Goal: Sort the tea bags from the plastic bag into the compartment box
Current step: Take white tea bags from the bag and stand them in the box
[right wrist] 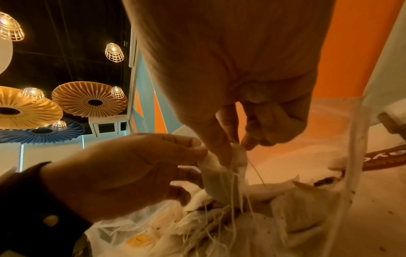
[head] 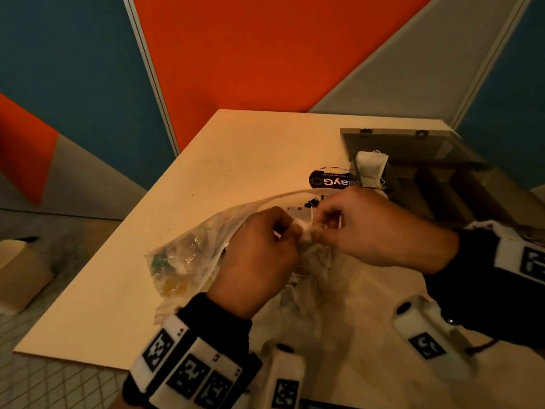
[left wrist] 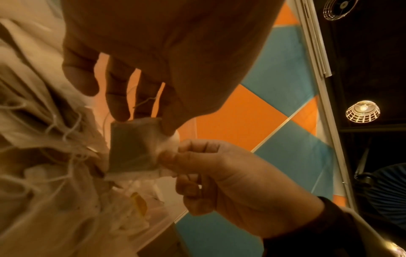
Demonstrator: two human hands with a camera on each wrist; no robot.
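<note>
One pale tea bag (head: 305, 231) hangs between both hands above the clear plastic bag (head: 182, 261), which lies open on the table with several tea bags and tangled strings inside. My left hand (head: 287, 228) pinches the tea bag's left side. My right hand (head: 320, 228) pinches its right side. In the left wrist view the left hand (left wrist: 145, 121) holds the tea bag (left wrist: 131, 147) by its top edge. The right hand (right wrist: 236, 147) pinches the tea bag (right wrist: 219, 173) at its top in the right wrist view, with strings trailing down. The dark compartment box (head: 442, 184) stands open at the back right, one tea bag (head: 370, 169) upright in it.
The box's lid (head: 398, 143) leans back toward the wall. A dark round label (head: 330, 180) lies on the table (head: 236, 149) beside the box. A beige container (head: 17, 270) sits on the floor to the left. The table's left edge runs diagonally.
</note>
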